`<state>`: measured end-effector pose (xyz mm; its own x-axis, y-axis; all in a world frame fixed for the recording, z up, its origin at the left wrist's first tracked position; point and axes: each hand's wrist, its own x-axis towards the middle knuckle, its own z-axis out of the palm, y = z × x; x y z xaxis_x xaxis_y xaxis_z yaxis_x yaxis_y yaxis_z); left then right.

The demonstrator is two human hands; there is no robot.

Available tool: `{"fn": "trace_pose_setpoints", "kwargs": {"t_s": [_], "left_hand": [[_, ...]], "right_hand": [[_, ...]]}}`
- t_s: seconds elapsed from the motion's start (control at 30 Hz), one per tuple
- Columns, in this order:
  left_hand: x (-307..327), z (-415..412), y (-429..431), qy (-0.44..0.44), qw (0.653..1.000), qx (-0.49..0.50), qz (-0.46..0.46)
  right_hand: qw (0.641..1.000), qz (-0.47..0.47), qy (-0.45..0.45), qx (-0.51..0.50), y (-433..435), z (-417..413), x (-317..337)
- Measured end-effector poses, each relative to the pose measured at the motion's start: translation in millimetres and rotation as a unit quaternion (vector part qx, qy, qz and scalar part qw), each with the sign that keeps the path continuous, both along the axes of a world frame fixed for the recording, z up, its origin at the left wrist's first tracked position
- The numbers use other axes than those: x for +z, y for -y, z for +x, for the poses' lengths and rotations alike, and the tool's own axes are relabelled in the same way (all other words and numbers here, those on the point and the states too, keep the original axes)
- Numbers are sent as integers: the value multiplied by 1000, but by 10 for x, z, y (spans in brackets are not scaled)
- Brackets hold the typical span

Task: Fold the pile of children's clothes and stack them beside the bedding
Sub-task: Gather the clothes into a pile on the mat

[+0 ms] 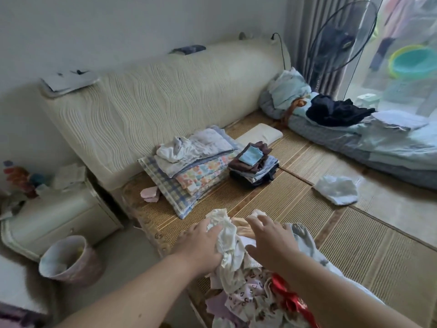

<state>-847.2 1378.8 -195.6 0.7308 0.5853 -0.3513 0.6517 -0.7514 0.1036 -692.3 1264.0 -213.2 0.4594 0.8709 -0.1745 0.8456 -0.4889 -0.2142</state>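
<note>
A loose pile of children's clothes (250, 294) lies on the bamboo mat at the near edge of the bed, with pink patterned, white and red pieces. My left hand (201, 245) grips a cream-white garment (227, 237) at the top of the pile. My right hand (272, 237) hovers over the pile with fingers spread, holding nothing. Near the headboard sits folded bedding (189, 176) with white folded items on top. Beside it stands a small stack of folded clothes (254, 165) topped by a light blue piece.
A rolled blue quilt (354, 138) with dark clothing on it lies at the far right. A white cloth (337, 189) lies alone on the mat (354, 245). A nightstand (59, 216) and a waste bin (71, 259) stand left of the bed. A fan (340, 41) stands by the curtain.
</note>
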Motion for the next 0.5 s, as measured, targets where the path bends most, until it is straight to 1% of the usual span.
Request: {"fn": "trace_pose_setpoints", "kwargs": {"t_s": [0.27,0.5], "left_hand": [[42,769,-375,1,995,-103,0],[-105,1419,-745,30,974,-224,0]], "right_hand": [[996,4,13,-84,-20,508,57],[984,4,33,-174,-136,754,-27]]}}
